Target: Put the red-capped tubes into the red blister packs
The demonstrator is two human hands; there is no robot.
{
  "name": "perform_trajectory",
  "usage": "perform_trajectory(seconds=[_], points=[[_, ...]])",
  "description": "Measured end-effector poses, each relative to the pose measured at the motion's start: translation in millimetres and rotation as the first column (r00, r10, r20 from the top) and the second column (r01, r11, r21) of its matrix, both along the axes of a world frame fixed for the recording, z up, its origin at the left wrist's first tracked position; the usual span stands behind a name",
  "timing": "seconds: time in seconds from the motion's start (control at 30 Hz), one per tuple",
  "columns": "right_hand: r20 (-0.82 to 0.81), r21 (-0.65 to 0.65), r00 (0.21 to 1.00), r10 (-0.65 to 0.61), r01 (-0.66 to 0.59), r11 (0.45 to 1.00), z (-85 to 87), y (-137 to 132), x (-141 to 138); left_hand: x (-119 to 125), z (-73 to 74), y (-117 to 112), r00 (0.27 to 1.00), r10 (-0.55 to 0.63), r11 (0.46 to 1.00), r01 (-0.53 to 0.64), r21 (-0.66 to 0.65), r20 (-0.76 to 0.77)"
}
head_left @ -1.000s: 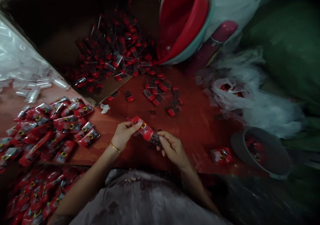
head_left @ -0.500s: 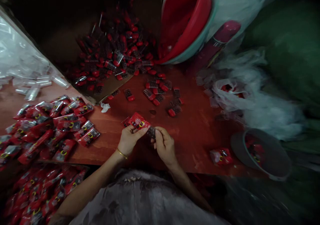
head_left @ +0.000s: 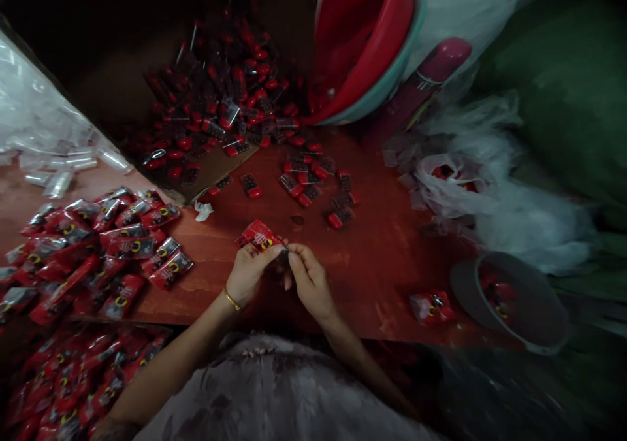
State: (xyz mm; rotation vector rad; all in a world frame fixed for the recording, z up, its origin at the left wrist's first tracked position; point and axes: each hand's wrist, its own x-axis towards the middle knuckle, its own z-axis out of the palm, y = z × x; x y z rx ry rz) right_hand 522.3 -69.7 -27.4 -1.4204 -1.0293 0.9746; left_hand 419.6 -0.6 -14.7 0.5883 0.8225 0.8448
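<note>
A small red printed packet [head_left: 258, 236] is pinched between both my hands above the red-brown table [head_left: 386, 258]. My left hand [head_left: 249, 272], with a gold bangle at the wrist, grips the packet's near end with closed fingers. My right hand [head_left: 307, 280] is closed too, its fingertips meeting the left hand's at the packet's right end. The dark item seen earlier at that end is now hidden inside the packet or behind my fingers.
Several filled red packets [head_left: 105, 245] are piled at the left. Loose red-and-black items [head_left: 313, 179] lie ahead, more on a cardboard sheet [head_left: 215, 111]. Clear empty sleeves [head_left: 53, 160] sit far left. Stacked red and teal basins [head_left: 365, 42], white plastic bags [head_left: 490, 193] and a grey bowl [head_left: 509, 297] stand right.
My right hand has moved left toward my left hand, pushing the dark item into the red packet until it no longer shows. The packet has shifted slightly left.
</note>
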Motion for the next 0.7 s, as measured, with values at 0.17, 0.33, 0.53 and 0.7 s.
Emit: perform_trajectory(seconds=[0.17, 0.33, 0.53, 0.7], points=[[-0.053, -0.014, 0.998, 0.036, -0.037, 0.999, -3.6, 3, 2, -5, -0.8, -1, 1.000, -0.021, 0.999, 0.021, -0.039, -0.014], [0.152, -0.018, 0.988, 0.014, -0.012, 1.000, -15.0, 22, -16, -20, -10.8, -9, 1.000, -0.020, 0.995, 0.019, -0.102, -0.013], [0.789, 0.030, 0.609, -0.081, 0.094, 0.995, -5.8, 39, 21, -75, -9.5, 8, 0.957, 0.274, 0.889, -0.289, -0.354, -0.092], [0.959, -0.050, 0.271, -0.082, 0.445, 0.894, -14.4, 38, 89, -104, -6.8, 18, 0.815, 0.579, 0.782, -0.556, -0.282, -0.002]])
